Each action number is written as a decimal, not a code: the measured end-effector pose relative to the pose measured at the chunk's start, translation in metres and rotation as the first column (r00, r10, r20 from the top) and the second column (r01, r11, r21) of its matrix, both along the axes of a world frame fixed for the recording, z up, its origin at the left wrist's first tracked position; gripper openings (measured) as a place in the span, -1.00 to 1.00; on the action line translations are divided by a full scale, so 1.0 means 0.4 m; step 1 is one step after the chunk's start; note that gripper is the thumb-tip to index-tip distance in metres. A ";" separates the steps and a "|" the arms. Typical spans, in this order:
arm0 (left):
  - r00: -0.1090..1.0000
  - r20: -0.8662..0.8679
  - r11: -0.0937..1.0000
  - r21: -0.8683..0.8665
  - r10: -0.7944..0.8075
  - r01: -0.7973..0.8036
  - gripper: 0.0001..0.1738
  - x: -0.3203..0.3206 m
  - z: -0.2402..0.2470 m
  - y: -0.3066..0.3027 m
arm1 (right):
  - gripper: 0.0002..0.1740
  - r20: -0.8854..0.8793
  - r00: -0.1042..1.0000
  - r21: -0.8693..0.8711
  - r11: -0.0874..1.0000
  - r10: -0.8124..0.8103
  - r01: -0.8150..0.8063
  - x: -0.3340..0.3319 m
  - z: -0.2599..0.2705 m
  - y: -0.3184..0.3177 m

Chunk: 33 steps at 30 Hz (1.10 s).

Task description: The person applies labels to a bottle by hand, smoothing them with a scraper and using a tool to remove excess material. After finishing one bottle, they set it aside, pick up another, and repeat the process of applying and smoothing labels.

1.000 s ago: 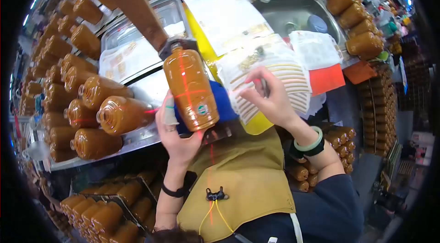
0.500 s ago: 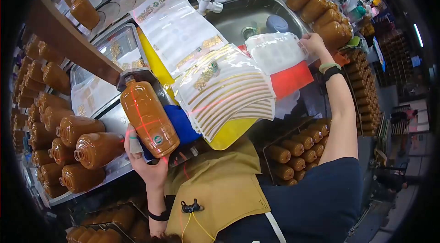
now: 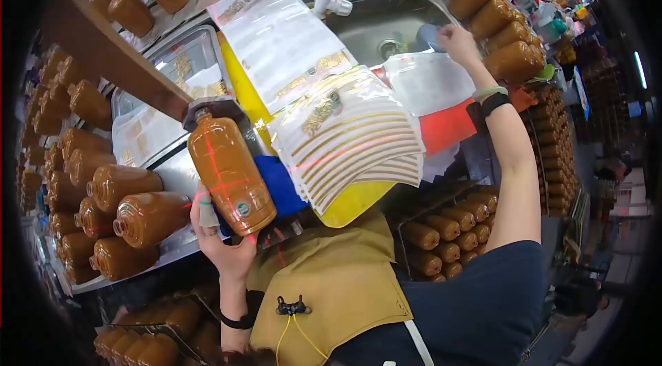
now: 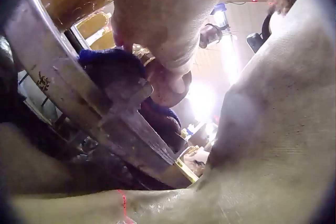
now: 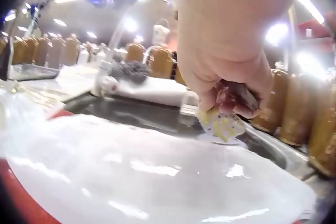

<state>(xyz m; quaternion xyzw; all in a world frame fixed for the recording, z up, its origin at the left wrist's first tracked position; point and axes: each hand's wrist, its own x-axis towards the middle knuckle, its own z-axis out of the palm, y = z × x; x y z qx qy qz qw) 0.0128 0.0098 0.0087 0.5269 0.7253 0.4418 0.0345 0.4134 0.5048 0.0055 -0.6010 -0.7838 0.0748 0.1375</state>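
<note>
My left hand [image 3: 231,255] holds a glossy brown bottle [image 3: 231,173] by its lower end, a bandaged finger along its side. The bottle's neck meets a dark holder [image 3: 214,114] at the end of a wooden arm, and red laser lines cross its body. On the right, my right hand [image 3: 458,45] is raised over the near edge of the sink. It pinches a small whitish, yellow-patterned piece [image 5: 223,127], seen in the right wrist view above a glossy white sheet [image 5: 152,176]. A fan of gold-striped printed sheets [image 3: 358,138] lies between the hands.
The metal sink [image 3: 372,24] has a blue round object [image 3: 427,36] in it. Brown bottles [image 3: 155,218] crowd the left side, and more bottles [image 3: 514,59] line the right. A metal tray [image 3: 196,55] stands behind the wooden arm [image 3: 124,62]. Red [image 3: 448,121] and yellow [image 3: 358,207] sheets lie under the papers.
My right hand has moved from above the striped sheets to the white sheet's right edge, then up toward the sink with the small piece. My left hand stays on the bottle. The head view has shifted.
</note>
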 end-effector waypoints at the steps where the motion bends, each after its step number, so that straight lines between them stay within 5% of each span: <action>1: 1.000 -0.006 1.000 -0.008 0.013 -0.013 0.10 -0.001 -0.006 -0.002 | -0.75 -0.080 0.996 -0.086 0.995 0.048 -0.054 -0.088 0.015 -0.032; 3: 0.999 0.041 1.000 0.014 -0.001 0.001 0.11 -0.005 -0.018 -0.008 | -0.72 -0.253 0.953 -0.099 0.975 0.168 -0.198 -0.209 -0.037 -0.040; 5: 0.999 0.052 1.000 -0.018 0.005 -0.004 0.14 -0.006 -0.009 -0.009 | -0.69 -0.355 0.934 -0.404 0.897 0.027 -0.179 -0.313 -0.071 -0.046; 7: 0.992 0.122 0.999 -0.037 0.012 -0.007 0.15 0.000 0.008 -0.005 | -0.65 -0.211 0.977 -0.444 0.889 0.019 -0.113 -0.367 -0.086 -0.049; 9: 0.981 0.191 0.999 0.011 0.028 -0.030 0.12 0.002 0.005 0.001 | -0.65 0.139 0.977 -0.215 0.968 0.161 -0.129 -0.368 -0.165 0.011; 15: 0.969 0.241 0.999 0.015 -0.047 0.045 0.10 -0.017 0.014 0.008 | -0.79 -0.220 0.909 0.015 0.933 0.355 -0.361 -0.519 0.070 -0.228; 21: 0.964 0.253 0.997 0.027 -0.080 0.075 0.09 -0.027 0.013 0.012 | -0.81 -0.517 0.585 0.127 0.731 0.625 -0.670 -0.652 0.223 -0.585; 25: 0.977 0.180 0.992 -0.022 -0.115 0.121 0.22 -0.035 0.039 0.014 | -0.68 -0.714 0.494 -0.146 0.585 0.496 -0.798 -0.690 0.307 -0.721; 26: 0.965 0.224 0.988 -0.041 -0.139 0.152 0.28 -0.039 0.062 0.018 | -0.64 -0.724 0.430 -0.104 0.530 0.539 -0.841 -0.706 0.294 -0.731; 29: 0.921 0.332 0.973 -0.039 -0.203 0.228 0.37 -0.059 0.075 0.042 | -0.65 -0.715 0.419 -0.077 0.532 0.560 -0.843 -0.745 0.237 -0.739; 31: 0.628 0.746 0.974 0.131 -0.220 0.186 0.29 -0.059 0.070 0.072 | -0.66 -0.700 0.470 -0.129 0.551 0.539 -0.825 -0.755 0.243 -0.744; 32: 0.568 0.788 0.972 0.194 -0.236 0.135 0.09 -0.056 0.069 0.090 | -0.67 -0.682 0.521 -0.184 0.569 0.514 -0.802 -0.759 0.245 -0.746; 33: 0.568 0.789 0.972 0.192 -0.234 0.134 0.09 -0.058 0.075 0.100 | -0.67 -0.682 0.521 -0.185 0.568 0.513 -0.802 -0.762 0.248 -0.747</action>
